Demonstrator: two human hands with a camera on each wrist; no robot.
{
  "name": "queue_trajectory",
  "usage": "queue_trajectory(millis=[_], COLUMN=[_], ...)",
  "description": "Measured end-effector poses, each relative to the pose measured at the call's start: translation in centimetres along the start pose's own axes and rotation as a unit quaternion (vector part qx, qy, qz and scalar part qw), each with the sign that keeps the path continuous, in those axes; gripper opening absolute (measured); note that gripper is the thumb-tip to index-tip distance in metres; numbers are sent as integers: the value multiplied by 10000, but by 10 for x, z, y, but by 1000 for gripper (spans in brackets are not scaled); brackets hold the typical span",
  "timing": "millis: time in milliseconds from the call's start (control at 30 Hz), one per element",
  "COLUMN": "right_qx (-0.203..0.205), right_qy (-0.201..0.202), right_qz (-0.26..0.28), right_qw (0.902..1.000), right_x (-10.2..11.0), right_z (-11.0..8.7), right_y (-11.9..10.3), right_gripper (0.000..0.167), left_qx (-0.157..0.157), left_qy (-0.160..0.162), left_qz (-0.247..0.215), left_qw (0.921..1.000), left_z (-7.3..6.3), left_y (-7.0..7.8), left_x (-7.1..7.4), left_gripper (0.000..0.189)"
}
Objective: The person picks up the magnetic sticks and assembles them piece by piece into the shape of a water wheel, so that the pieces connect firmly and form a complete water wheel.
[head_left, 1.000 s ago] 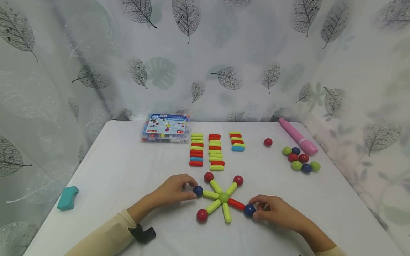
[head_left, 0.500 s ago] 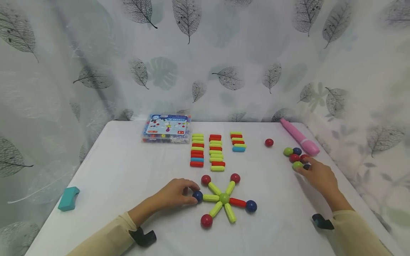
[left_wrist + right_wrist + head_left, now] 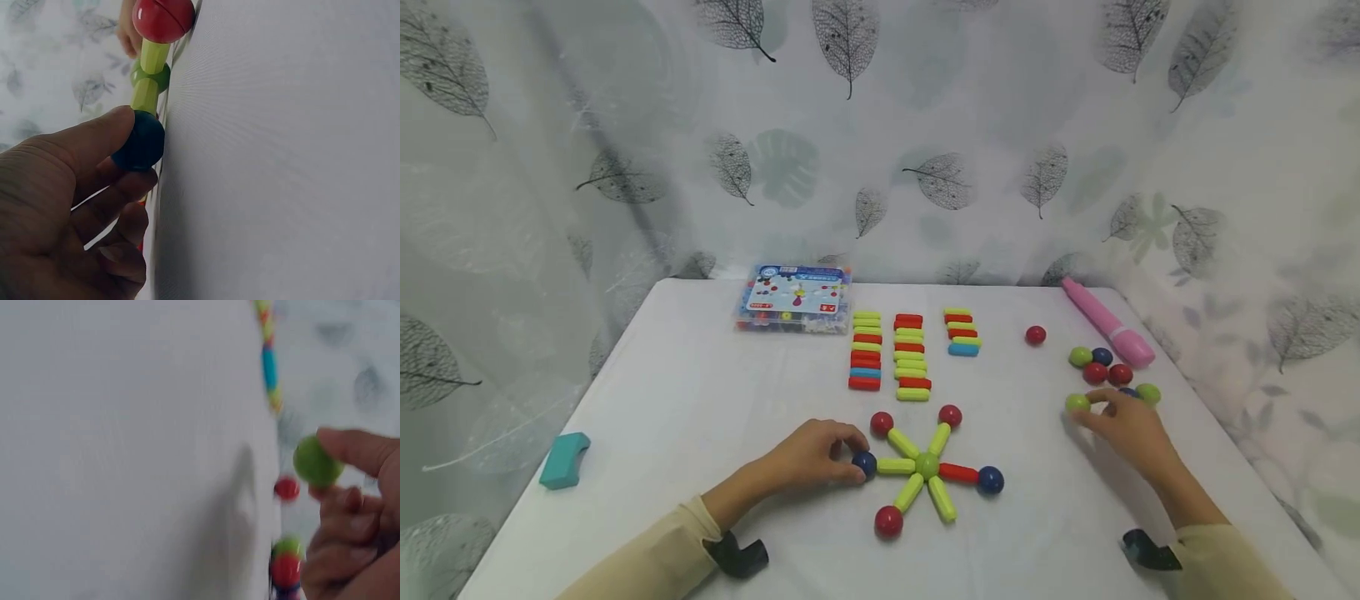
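Note:
My left hand [image 3: 816, 454] pinches a blue ball [image 3: 141, 142] at the left end of a star-shaped build. The build has a green ball [image 3: 927, 466] at its centre, with yellow-green rods and one red rod [image 3: 958, 473] radiating from it. Red balls [image 3: 889, 522] cap three of the yellow-green rods, and another blue ball [image 3: 990, 480] caps the red one. The front right rod [image 3: 942, 500] has a bare end. Over at the right, my right hand [image 3: 1127, 429] pinches a loose green ball [image 3: 315, 461] between thumb and fingers, held off the white tabletop.
Loose balls [image 3: 1095, 373] in green, blue and red lie at the right by a pink tool [image 3: 1108, 323]. A lone red ball [image 3: 1035, 335] lies left of them. Rods [image 3: 911, 360] form three columns behind the build. A clear box [image 3: 793, 300] and a teal block [image 3: 564, 461] lie farther left.
My right hand has left the build's right-hand blue ball, reached the loose balls and picked up a green one, drawing it leftward. The build has turned slightly; my left hand keeps its grip.

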State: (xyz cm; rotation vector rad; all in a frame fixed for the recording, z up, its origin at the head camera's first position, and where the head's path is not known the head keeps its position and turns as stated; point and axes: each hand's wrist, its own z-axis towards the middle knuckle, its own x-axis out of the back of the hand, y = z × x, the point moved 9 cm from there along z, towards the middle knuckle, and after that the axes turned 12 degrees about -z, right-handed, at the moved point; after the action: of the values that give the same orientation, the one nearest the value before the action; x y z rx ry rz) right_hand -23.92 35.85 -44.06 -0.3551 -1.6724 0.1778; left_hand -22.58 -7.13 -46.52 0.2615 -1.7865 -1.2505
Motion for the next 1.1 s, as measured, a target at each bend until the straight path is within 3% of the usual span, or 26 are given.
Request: queue_trajectory(millis=[100,167,267,333,400,467,733,1100], right_qx=[407,656,852,963,1004,1017,650,740], right_qy=[-829,-1508,-2360,-2636,-2719,-2678,-2267,-2111], right_qz=[1053,1616,2046,2205,2338,2430,2322,1913], right_qw=[9901,9730,9461,9341,9281,9268,9437,9557], right_x=[-28,-52,-87,-103,-113,-117,-116,-112], right_z=[-34,-59,-92,-107,-115,-119,-119,-119], right_y=[-35,-62,-98,-117,-128,-135,-130,-134], right_gripper=[59,54,49,48,46,44,50,48], left_qx=[44,27,13,-13,-16,1,18,26], left_qy=[-57,-68,-53,-48,-41,-36,-4,-65], left_qz=[-32,-5,20,33,42,48,45,-4], left_qw=[10000,10000,10000,10000,10000,10000,10000,10000], left_z=[0,0,-1,-1,-1,-1,-1,-1], left_y=[0,1,2,2,2,1,1,0], left_x=[-3,-3,-2,-2,-2,-3,-3,-4], left_gripper=[32,32,32,32,31,32,31,33])
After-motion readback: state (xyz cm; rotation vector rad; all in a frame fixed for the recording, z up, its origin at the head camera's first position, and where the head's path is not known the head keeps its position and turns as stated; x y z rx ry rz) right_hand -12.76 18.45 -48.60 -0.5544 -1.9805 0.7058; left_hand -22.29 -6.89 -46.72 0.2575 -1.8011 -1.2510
